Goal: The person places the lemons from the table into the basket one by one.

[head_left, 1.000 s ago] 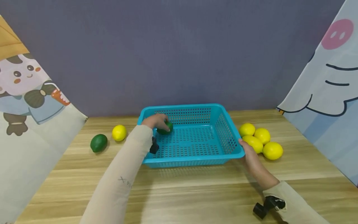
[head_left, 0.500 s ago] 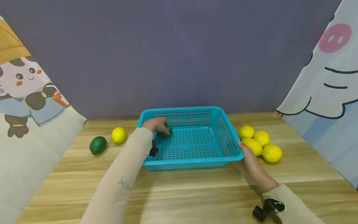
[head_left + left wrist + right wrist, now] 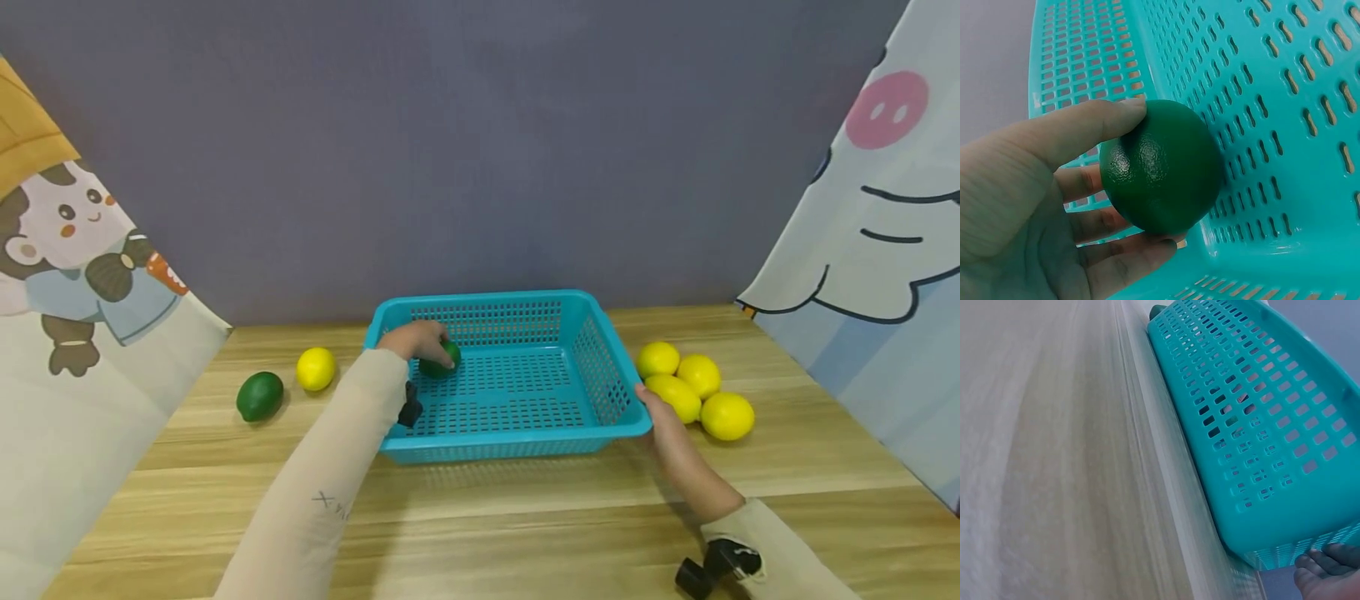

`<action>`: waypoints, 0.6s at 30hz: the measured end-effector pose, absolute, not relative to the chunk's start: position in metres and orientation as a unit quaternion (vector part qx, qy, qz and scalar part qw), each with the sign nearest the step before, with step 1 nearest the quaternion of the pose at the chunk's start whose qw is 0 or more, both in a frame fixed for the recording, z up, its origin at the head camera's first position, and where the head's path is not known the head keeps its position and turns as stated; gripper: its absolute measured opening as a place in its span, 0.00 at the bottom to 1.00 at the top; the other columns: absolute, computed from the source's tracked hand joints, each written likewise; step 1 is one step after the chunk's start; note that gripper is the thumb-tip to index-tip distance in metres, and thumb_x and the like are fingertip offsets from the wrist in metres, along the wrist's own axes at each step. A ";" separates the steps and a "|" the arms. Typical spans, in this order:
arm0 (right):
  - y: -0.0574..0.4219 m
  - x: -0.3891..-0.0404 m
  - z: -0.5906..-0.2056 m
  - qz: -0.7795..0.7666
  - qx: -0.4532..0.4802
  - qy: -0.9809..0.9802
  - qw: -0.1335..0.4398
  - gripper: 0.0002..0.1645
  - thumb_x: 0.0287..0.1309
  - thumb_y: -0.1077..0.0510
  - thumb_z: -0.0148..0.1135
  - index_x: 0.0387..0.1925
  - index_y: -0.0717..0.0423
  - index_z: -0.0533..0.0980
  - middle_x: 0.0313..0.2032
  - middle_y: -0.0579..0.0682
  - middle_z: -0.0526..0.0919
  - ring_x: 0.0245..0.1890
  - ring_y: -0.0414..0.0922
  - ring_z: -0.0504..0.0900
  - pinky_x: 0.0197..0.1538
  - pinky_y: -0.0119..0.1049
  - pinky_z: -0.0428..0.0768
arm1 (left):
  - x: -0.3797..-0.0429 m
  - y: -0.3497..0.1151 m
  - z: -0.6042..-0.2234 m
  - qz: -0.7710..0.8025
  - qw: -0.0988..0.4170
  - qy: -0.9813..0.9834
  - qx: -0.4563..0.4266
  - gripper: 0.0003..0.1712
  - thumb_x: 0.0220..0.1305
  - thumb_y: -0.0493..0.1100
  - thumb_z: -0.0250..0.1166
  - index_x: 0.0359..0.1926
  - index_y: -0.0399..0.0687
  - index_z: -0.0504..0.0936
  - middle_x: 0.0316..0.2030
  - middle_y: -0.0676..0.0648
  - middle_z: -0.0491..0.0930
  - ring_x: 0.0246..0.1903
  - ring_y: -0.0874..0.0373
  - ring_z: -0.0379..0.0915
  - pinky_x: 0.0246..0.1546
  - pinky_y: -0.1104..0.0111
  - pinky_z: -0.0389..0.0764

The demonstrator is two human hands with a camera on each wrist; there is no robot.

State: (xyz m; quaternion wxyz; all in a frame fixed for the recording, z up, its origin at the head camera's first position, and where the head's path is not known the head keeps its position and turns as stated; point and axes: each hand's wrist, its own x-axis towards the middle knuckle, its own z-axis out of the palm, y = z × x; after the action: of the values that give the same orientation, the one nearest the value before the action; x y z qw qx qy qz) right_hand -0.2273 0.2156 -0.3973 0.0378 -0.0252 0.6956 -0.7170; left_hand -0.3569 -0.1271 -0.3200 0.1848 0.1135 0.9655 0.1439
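Inside the blue plastic basket (image 3: 504, 448), near its left end, my left hand (image 3: 418, 339) holds a green lime (image 3: 1169, 169). The left wrist view shows the thumb on one side of the lime and the fingers curled round the other, with the lime low against the perforated floor. My right hand (image 3: 666, 417) grips the basket's front right corner, thumb on the rim; its fingers (image 3: 1319, 565) lie against the outside of the wall. A second lime (image 3: 260, 397) and a lemon (image 3: 316, 369) lie on the table left of the basket.
Several lemons (image 3: 678, 397) lie bunched on the wooden table (image 3: 480, 533), just right of the basket and beside my right hand. A grey backdrop (image 3: 480, 150) stands close behind the basket, with printed cloth panels at both sides.
The whole head view has shifted slightly downward in the frame. Both hands keep their places, the left on the lime and the right on the basket's corner.
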 end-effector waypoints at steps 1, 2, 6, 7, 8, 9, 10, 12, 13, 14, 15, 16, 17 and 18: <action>0.218 -0.230 -0.402 -0.727 -0.030 0.685 0.038 0.40 0.71 0.41 0.37 0.66 0.71 0.52 0.46 0.38 0.75 0.43 0.27 0.74 0.46 0.24 0.75 | -0.357 -0.127 -0.320 0.145 0.185 0.965 0.112 0.35 0.58 0.50 0.66 0.64 0.44 0.68 0.62 0.42 0.67 0.57 0.46 0.66 0.54 0.53 0.71; 0.220 -0.234 -0.408 -0.736 -0.031 0.675 0.039 0.38 0.71 0.41 0.37 0.65 0.69 0.54 0.45 0.36 0.76 0.43 0.27 0.74 0.46 0.24 0.76 | -0.356 -0.128 -0.320 0.144 0.186 0.966 0.112 0.35 0.58 0.51 0.66 0.64 0.44 0.68 0.62 0.42 0.67 0.57 0.46 0.66 0.54 0.53 0.71; 0.226 -0.244 -0.425 -0.754 -0.021 0.656 0.032 0.32 0.73 0.43 0.35 0.63 0.66 0.56 0.41 0.34 0.77 0.42 0.29 0.76 0.45 0.25 0.76 | -0.357 -0.128 -0.320 0.136 0.189 0.965 0.123 0.34 0.58 0.52 0.66 0.63 0.44 0.69 0.62 0.42 0.66 0.58 0.46 0.66 0.54 0.54 0.71; 0.226 -0.245 -0.428 -0.751 -0.020 0.659 0.031 0.33 0.73 0.43 0.34 0.64 0.66 0.55 0.42 0.34 0.77 0.43 0.29 0.75 0.46 0.24 0.76 | -0.357 -0.128 -0.321 0.133 0.190 0.964 0.127 0.34 0.59 0.53 0.66 0.63 0.45 0.69 0.63 0.42 0.66 0.58 0.46 0.65 0.55 0.53 0.71; 0.227 -0.246 -0.430 -0.748 -0.018 0.663 0.029 0.35 0.73 0.42 0.33 0.65 0.67 0.54 0.42 0.34 0.76 0.43 0.28 0.75 0.46 0.24 0.76 | -0.357 -0.127 -0.321 0.130 0.191 0.964 0.129 0.35 0.59 0.53 0.65 0.63 0.45 0.69 0.63 0.42 0.66 0.59 0.45 0.65 0.55 0.53 0.71; 0.227 -0.246 -0.431 -0.743 -0.018 0.669 0.026 0.36 0.72 0.42 0.33 0.65 0.68 0.52 0.42 0.34 0.76 0.43 0.28 0.74 0.46 0.24 0.76 | -0.357 -0.127 -0.321 0.129 0.192 0.964 0.131 0.35 0.59 0.54 0.65 0.63 0.44 0.69 0.63 0.41 0.65 0.60 0.45 0.64 0.55 0.53 0.71; 0.227 -0.246 -0.431 -0.740 -0.018 0.671 0.024 0.37 0.72 0.41 0.32 0.66 0.69 0.52 0.43 0.33 0.76 0.44 0.28 0.74 0.47 0.24 0.75 | -0.358 -0.127 -0.321 0.128 0.194 0.964 0.132 0.35 0.59 0.54 0.65 0.64 0.45 0.69 0.64 0.41 0.65 0.60 0.45 0.63 0.55 0.52 0.71; 0.227 -0.246 -0.431 -0.740 -0.020 0.672 0.023 0.38 0.72 0.41 0.32 0.66 0.69 0.51 0.43 0.33 0.76 0.44 0.28 0.74 0.47 0.23 0.75 | -0.358 -0.127 -0.321 0.127 0.196 0.963 0.135 0.35 0.59 0.54 0.65 0.64 0.45 0.69 0.65 0.41 0.64 0.62 0.44 0.62 0.56 0.52 0.70; 0.227 -0.245 -0.430 -0.742 -0.021 0.670 0.024 0.37 0.73 0.42 0.33 0.66 0.69 0.51 0.43 0.33 0.76 0.44 0.28 0.73 0.47 0.23 0.75 | -0.359 -0.127 -0.321 0.126 0.196 0.963 0.138 0.35 0.59 0.55 0.65 0.64 0.45 0.69 0.65 0.41 0.63 0.62 0.44 0.61 0.56 0.51 0.69; 0.227 -0.245 -0.430 -0.744 -0.024 0.668 0.024 0.37 0.73 0.42 0.33 0.66 0.69 0.52 0.43 0.33 0.76 0.44 0.28 0.74 0.47 0.23 0.75 | -0.359 -0.128 -0.321 0.125 0.196 0.962 0.141 0.35 0.59 0.54 0.65 0.64 0.45 0.68 0.65 0.41 0.63 0.62 0.43 0.61 0.57 0.51 0.69; 0.227 -0.245 -0.429 -0.746 -0.026 0.664 0.025 0.36 0.73 0.43 0.33 0.65 0.69 0.52 0.43 0.33 0.76 0.44 0.28 0.74 0.47 0.23 0.75 | -0.359 -0.128 -0.320 0.125 0.196 0.962 0.144 0.35 0.59 0.54 0.64 0.64 0.45 0.68 0.65 0.41 0.63 0.63 0.43 0.60 0.57 0.51 0.69; 0.227 -0.244 -0.428 -0.748 -0.029 0.663 0.026 0.35 0.73 0.43 0.34 0.65 0.68 0.53 0.43 0.33 0.77 0.44 0.28 0.74 0.47 0.23 0.75 | -0.360 -0.128 -0.320 0.125 0.196 0.961 0.148 0.35 0.59 0.54 0.64 0.64 0.45 0.68 0.66 0.41 0.62 0.63 0.43 0.60 0.58 0.51 0.68; 0.227 -0.244 -0.427 -0.749 -0.034 0.661 0.028 0.33 0.73 0.44 0.34 0.65 0.67 0.54 0.43 0.33 0.76 0.44 0.28 0.74 0.47 0.23 0.75 | -0.360 -0.129 -0.320 0.125 0.194 0.961 0.151 0.35 0.60 0.54 0.64 0.64 0.44 0.68 0.66 0.41 0.62 0.63 0.43 0.59 0.58 0.51 0.68; 0.227 -0.244 -0.427 -0.749 -0.039 0.661 0.028 0.32 0.73 0.44 0.34 0.64 0.66 0.55 0.44 0.34 0.77 0.45 0.28 0.74 0.47 0.23 0.75 | -0.360 -0.129 -0.319 0.125 0.193 0.961 0.153 0.35 0.60 0.54 0.64 0.64 0.44 0.68 0.66 0.41 0.62 0.64 0.43 0.59 0.58 0.51 0.68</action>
State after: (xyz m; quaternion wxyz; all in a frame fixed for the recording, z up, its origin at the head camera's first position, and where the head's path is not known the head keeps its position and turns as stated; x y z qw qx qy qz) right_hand -0.2439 0.2269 -0.4266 0.0281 -0.0391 0.6611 -0.7488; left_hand -0.3599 -0.1290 -0.3193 0.1930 0.1534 0.9610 0.1253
